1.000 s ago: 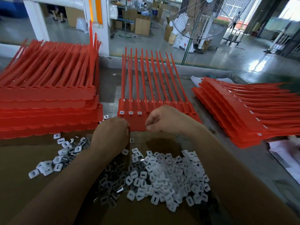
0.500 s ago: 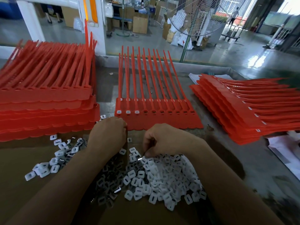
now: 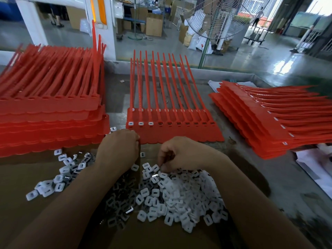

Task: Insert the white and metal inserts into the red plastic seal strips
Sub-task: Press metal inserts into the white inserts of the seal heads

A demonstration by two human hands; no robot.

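Note:
A red sheet of joined seal strips lies flat in the middle of the table, tails pointing away. White inserts sit in its three leftmost sockets; the other sockets look dark. My left hand is curled at the sheet's near left corner, what it holds is hidden. My right hand reaches down with curled fingers into the far edge of the pile of white inserts, pinching at one. Dark metal inserts lie mixed in left of the white ones.
A tall stack of red strip sheets stands at the left, another fanned stack at the right. Loose inserts are scattered on the brown cardboard. White papers lie at the right edge. A fan stands beyond the table.
My right hand has drawn back from the red sheet's sockets down to the pile of white inserts. My left hand has stayed at the sheet's near left corner.

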